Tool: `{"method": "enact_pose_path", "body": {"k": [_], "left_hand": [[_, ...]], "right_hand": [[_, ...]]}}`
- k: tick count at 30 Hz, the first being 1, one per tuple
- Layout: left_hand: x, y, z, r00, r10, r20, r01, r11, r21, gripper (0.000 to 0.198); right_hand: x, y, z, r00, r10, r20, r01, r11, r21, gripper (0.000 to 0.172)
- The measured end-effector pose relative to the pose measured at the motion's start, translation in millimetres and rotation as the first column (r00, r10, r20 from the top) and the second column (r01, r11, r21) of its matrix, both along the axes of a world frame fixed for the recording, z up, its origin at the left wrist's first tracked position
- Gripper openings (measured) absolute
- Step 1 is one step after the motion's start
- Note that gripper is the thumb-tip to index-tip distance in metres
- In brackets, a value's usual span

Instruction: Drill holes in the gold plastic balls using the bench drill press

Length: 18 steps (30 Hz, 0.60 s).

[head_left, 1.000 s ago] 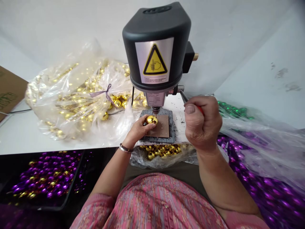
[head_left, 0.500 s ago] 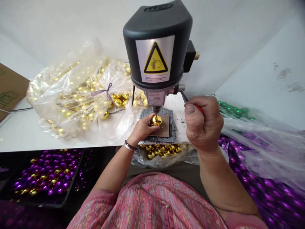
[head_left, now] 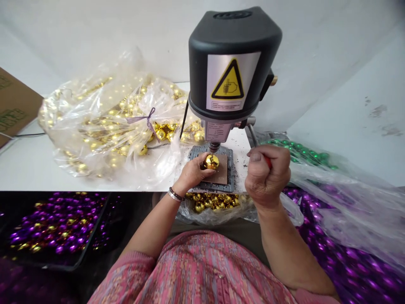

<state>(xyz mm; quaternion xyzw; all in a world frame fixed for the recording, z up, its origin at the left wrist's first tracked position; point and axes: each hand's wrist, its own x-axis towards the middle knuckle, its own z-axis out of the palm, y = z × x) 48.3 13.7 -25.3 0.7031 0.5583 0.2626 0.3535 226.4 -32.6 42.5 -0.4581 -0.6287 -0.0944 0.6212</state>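
A black bench drill press (head_left: 232, 67) stands on the white table (head_left: 28, 169), its bit pointing down at a brown pad (head_left: 220, 174) on the grey base. My left hand (head_left: 191, 173) pinches a shiny gold ball (head_left: 211, 161) on that pad, right under the bit. My right hand (head_left: 267, 177) is a closed fist round the red-tipped feed lever (head_left: 268, 161) at the press's right side.
A big clear bag of gold balls (head_left: 107, 126) lies left of the press. A smaller bag of gold balls (head_left: 211, 202) hangs at the table's front edge. A tray of purple and gold balls (head_left: 50, 223) sits low left; bags of green balls (head_left: 303, 150) and purple balls (head_left: 351, 249) at right. A cardboard box (head_left: 12, 105) stands far left.
My left hand slid the gold ball rightward on the pad until it sat under the bit. My right fist has come down a little with the lever. The view shifted left.
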Motion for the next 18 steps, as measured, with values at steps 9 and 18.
{"method": "enact_pose_path", "body": {"k": [9,18], "left_hand": [[-0.2,0.0,-6.0,0.999,-0.023,0.023,0.022,1.000,0.010,0.067],[-1.8,1.2,-9.5,0.998,-0.028,0.059,0.029,0.999,-0.016,0.067]], "right_hand": [[0.8,3.5,-12.1,1.000,0.009,-0.025,-0.008,0.999,0.039,0.007],[4.7,17.3,-45.9,0.994,0.106,-0.017,-0.104,0.990,0.098,0.010]]}}
